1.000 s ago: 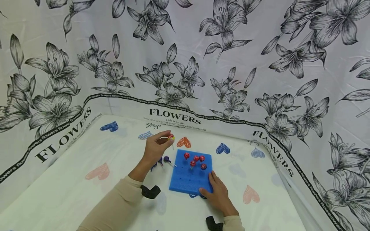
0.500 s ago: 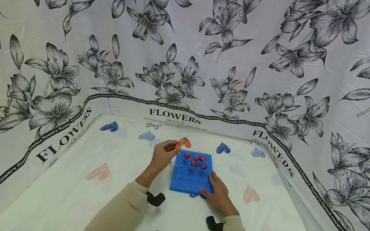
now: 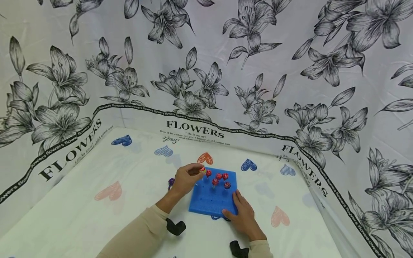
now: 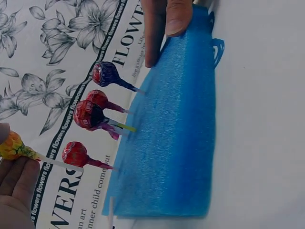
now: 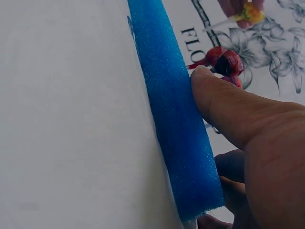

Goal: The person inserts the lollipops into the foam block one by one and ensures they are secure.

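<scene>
My left hand [image 3: 185, 181] pinches a yellow-and-red wrapped lollipop [image 4: 14, 145] between thumb and fingers, over the far left corner of a blue foam block [image 3: 206, 205]. Its white stick [image 4: 62, 164] points toward the block in the left wrist view. Several red-wrapped lollipops [image 3: 214, 182] stand in the far half of the foam, sticks down; small holes show in the near half. My right hand [image 3: 243, 216] holds the block's near right corner, the thumb [image 5: 214, 95] at the near edge and the fingers along the right side.
Purple-wrapped lollipops [image 3: 171, 182] lie on the cloth left of the block, partly hidden behind my left hand. A white cloth [image 3: 138, 172] with printed hearts covers the table. A flower-printed curtain [image 3: 206, 89] hangs behind. Black wrist mounts [image 3: 175, 227] sit at both wrists.
My left hand has carried the yellow-and-red lollipop right and toward me, from beyond the block to above its far left corner. My right hand stays on the block.
</scene>
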`<state>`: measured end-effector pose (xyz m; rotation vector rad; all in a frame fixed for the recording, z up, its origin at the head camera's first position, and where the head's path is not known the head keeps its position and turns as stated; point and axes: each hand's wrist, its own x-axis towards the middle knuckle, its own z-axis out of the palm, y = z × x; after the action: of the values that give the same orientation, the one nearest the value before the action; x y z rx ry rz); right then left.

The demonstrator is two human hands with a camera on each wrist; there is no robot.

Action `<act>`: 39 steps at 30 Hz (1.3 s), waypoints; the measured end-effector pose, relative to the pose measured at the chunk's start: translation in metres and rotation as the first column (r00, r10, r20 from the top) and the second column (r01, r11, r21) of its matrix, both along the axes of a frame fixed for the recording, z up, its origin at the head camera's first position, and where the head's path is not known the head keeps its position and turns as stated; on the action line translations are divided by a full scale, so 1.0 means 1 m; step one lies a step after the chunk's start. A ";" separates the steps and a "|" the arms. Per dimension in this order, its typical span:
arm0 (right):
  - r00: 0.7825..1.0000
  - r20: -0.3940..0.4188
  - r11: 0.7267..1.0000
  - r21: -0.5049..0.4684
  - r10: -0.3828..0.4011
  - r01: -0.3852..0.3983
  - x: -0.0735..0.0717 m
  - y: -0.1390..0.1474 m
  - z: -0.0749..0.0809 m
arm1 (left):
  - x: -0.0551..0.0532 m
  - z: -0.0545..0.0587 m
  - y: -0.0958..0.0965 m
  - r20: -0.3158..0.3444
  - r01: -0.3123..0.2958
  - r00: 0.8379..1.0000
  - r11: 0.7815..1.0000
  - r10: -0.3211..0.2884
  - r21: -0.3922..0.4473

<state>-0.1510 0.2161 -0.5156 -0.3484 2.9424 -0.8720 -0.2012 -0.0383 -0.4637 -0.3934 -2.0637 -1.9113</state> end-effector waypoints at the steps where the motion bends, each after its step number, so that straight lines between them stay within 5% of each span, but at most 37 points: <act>1: 1.000 -0.004 1.000 0.000 0.002 -0.002 -0.001 0.000 0.000 | 0.000 -0.002 0.001 0.002 -0.003 1.000 1.000 0.004 -0.009; 16: 0.999 -0.037 1.000 -0.020 0.008 -0.008 -0.001 0.001 -0.001 | -0.005 -0.028 0.009 0.046 -0.019 0.999 0.998 0.021 -0.052; 23: 0.999 -0.039 1.000 -0.023 0.012 -0.013 -0.001 0.002 0.000 | -0.004 -0.030 0.013 0.026 -0.014 1.000 0.999 0.015 -0.050; 39: 1.000 -0.021 1.000 -0.005 0.010 -0.010 0.001 -0.002 0.005 | 0.001 -0.043 0.016 -0.015 -0.020 1.000 0.982 0.017 -0.185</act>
<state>-0.1496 0.2143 -0.5108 -0.3748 2.9555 -0.8804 -0.2000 -0.0226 -0.5067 -0.4259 -2.2368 -1.7067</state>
